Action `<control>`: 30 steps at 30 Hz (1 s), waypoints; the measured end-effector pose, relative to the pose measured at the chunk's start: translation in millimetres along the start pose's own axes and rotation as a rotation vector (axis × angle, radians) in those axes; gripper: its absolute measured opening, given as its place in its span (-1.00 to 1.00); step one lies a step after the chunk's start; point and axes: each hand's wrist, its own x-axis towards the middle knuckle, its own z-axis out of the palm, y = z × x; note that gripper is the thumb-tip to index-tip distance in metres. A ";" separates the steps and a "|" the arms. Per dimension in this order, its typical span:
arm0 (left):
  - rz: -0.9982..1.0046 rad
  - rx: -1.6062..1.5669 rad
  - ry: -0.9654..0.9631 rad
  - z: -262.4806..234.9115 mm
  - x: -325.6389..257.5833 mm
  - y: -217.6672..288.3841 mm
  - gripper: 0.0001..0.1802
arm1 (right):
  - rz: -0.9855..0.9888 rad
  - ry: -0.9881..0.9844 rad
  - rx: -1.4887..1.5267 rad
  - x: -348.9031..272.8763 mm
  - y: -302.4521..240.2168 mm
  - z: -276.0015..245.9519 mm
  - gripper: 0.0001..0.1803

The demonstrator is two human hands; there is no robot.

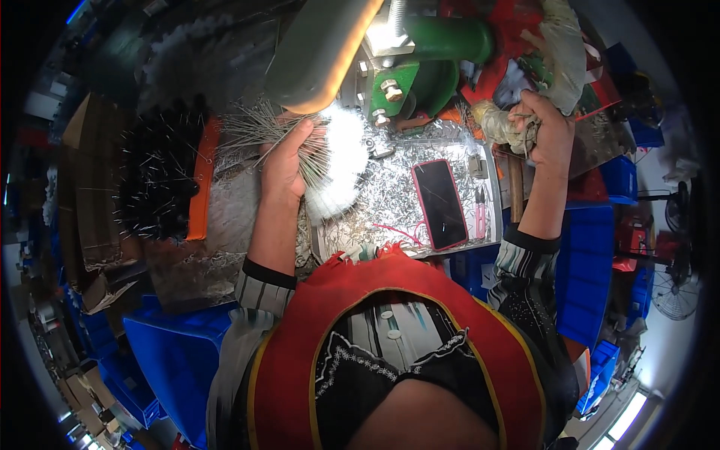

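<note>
My left hand (pixel 286 161) is closed round a bundle of thin wire-stemmed brushes (pixel 339 169). Their white bristles fan out to the right under bright light, and the bare wire ends spread left. At the upper right, my right hand (pixel 551 127) is wrapped round a cloth-bound handle (pixel 496 124) beside a green machine (pixel 394 94). Bolts show on the machine's front. A lamp (pixel 319 56) hangs over the brushes and hides part of the machine. Between my hands lies a tray strewn with metal wire scraps (pixel 390 187).
A phone (pixel 440 204) in a pink case lies on the tray, beside a small pink-handled tool (pixel 480 214). A wooden stick (pixel 516 187) stands near my right wrist. Black-bristled brushes (pixel 161 172) pile up left, against an orange edge (pixel 205 180). Blue bins (pixel 176 352) flank me.
</note>
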 end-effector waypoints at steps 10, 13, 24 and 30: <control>-0.038 0.015 -0.025 -2.9 1.8 2.9 -0.67 | -0.027 -0.056 0.054 6.8 9.2 -7.4 -0.86; -0.046 -0.030 -0.048 -5.4 1.4 2.5 -0.65 | -0.040 -0.031 0.063 2.1 19.6 -1.4 -0.87; -0.070 -0.189 -0.036 -20.4 3.3 -1.8 -0.66 | -0.050 -0.021 0.088 0.2 17.3 -1.8 -0.83; -0.063 -0.226 0.033 -11.1 2.3 -2.8 -0.72 | -0.014 0.024 -0.013 0.5 0.6 -0.8 -0.82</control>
